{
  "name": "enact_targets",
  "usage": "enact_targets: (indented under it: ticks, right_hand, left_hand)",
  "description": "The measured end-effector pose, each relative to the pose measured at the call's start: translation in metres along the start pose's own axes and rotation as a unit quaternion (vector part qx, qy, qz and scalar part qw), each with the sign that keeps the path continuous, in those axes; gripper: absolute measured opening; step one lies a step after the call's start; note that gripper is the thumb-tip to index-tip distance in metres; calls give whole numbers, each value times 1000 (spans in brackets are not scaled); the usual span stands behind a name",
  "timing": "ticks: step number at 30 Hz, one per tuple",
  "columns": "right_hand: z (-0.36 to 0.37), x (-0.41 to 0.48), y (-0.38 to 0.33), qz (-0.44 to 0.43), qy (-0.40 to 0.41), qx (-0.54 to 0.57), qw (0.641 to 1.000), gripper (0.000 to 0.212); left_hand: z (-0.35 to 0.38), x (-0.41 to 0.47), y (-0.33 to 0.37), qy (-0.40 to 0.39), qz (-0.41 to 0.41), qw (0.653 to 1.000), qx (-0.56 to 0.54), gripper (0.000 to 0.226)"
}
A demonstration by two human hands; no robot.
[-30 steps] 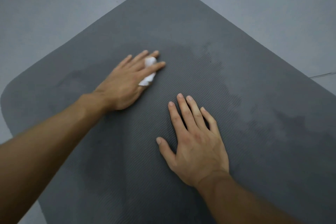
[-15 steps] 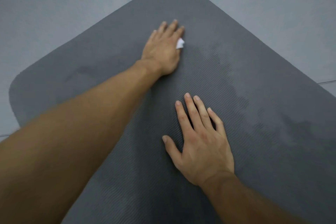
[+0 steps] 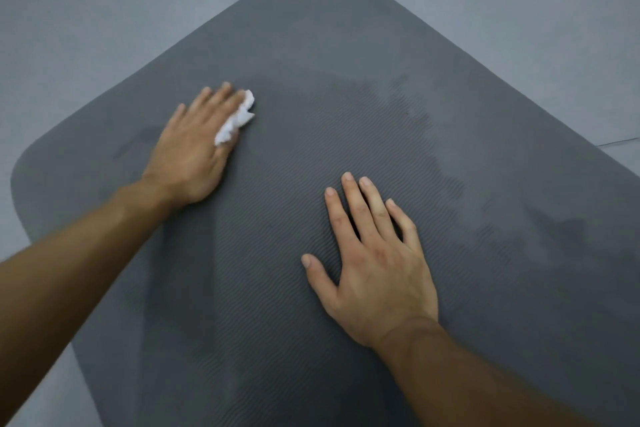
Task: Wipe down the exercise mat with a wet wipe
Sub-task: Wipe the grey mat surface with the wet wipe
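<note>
**A:** What does the head view give you?

**B:** A dark grey ribbed foam exercise mat (image 3: 346,38) lies flat on a pale grey floor (image 3: 86,10), one rounded corner pointing away from the person; both bare hands are on it.

**A:** And the wipe?

**B:** The white crumpled wet wipe (image 3: 237,120) sits under the fingers of the left hand (image 3: 194,156), toward the mat's left side, with a wad sticking out beside the fingers; those fingers are stretched nearly straight and press it onto the mat rather than curl round it; the hand is blurred and the thumb hidden, so I cannot tell whether the thumb pinches it.

**A:** The other hand?

**B:** The right hand (image 3: 374,263) lies palm down nearer the person, fingers straight and slightly spread, holding nothing; I judge that it braces the mat.

**A:** How far along?

**B:** Midway, I would say; darker damp-looking patches (image 3: 433,135) run across the middle and toward the right, which suggests those parts are wiped; the far corner and the strip along the left edge look dry and even, so they seem left to do; the part nearest the person is shadowed by the arms and hard to read; the mat runs out of view at the bottom and right.
</note>
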State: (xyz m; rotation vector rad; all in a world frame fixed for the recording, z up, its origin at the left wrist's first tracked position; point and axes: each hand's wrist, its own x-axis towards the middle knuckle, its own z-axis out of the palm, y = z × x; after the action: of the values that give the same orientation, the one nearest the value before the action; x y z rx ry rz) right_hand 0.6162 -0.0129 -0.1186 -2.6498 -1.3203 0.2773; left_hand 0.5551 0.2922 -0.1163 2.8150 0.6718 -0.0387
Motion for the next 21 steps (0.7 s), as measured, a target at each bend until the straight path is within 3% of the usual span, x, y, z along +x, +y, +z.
enact_targets:
  ticks: [4,9,13,16,18,21]
  right_hand:
    - [2,0,-1,-1,3,-1,1000,79]
    - [1,0,-1,1,5,-8,1000,79]
    - [0,1,-2,0,3,-15,1000,79]
    - [0,1,-2,3,7,-14,1000,79]
    - [0,1,-1,3,8,-12,1000,79]
    - [1,1,-1,-1,5,-9,1000,79]
  left_hand:
    - [-9,34,-15,37,-159,986,-13,54]
    - [-6,70,26,53,-196,979,-24,54]
    - [5,80,69,43,-126,991,-16,56]
    - [13,65,85,10,-11,1000,-1,56]
    - [13,40,76,-27,70,997,12,56]
    - [8,-7,47,-62,123,990,26,55]
